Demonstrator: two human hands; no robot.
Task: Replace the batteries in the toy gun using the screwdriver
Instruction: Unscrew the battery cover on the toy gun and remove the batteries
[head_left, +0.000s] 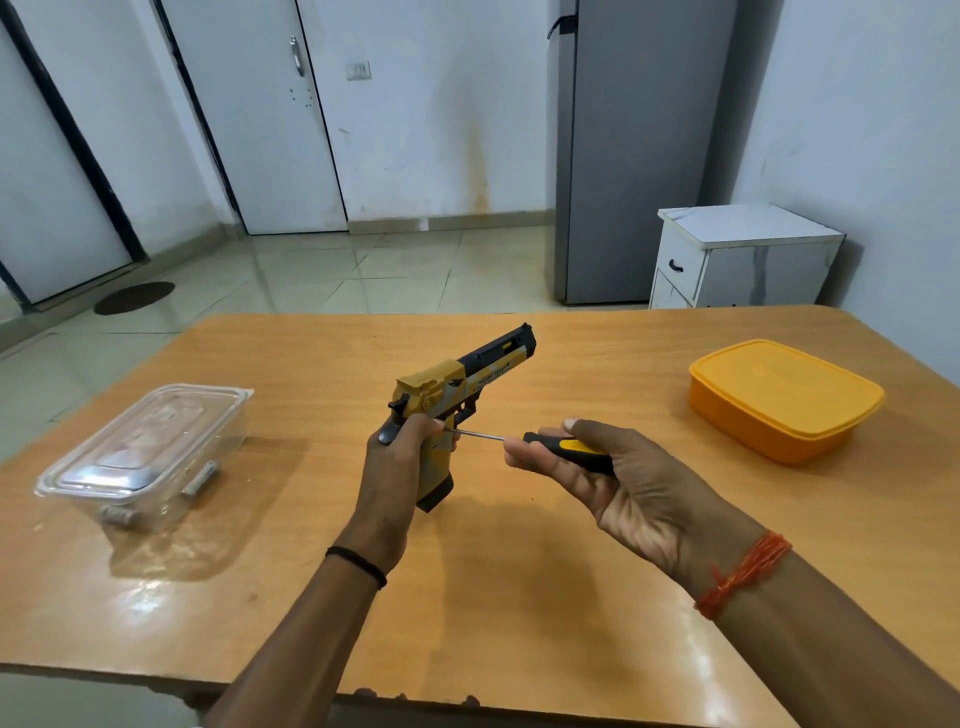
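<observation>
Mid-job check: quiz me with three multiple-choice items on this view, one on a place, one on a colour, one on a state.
1. Where is the clear box?
A. Left part of the table
B. On the floor
C. On the white cabinet

2. What colour is the lidded box on the right?
A. Blue
B. Orange
C. Green

3. What is the right hand doing?
A. Resting flat
B. Lifting a lid
C. Holding the screwdriver

Answers: 1 A, it sits left of the toy gun held by the left hand. 2 B, box and lid are orange. 3 C, its tip points at the grip.

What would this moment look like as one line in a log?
left hand: grips toy gun | right hand: holds screwdriver | tip: at gun's grip | table: clear box, yellow box
</observation>
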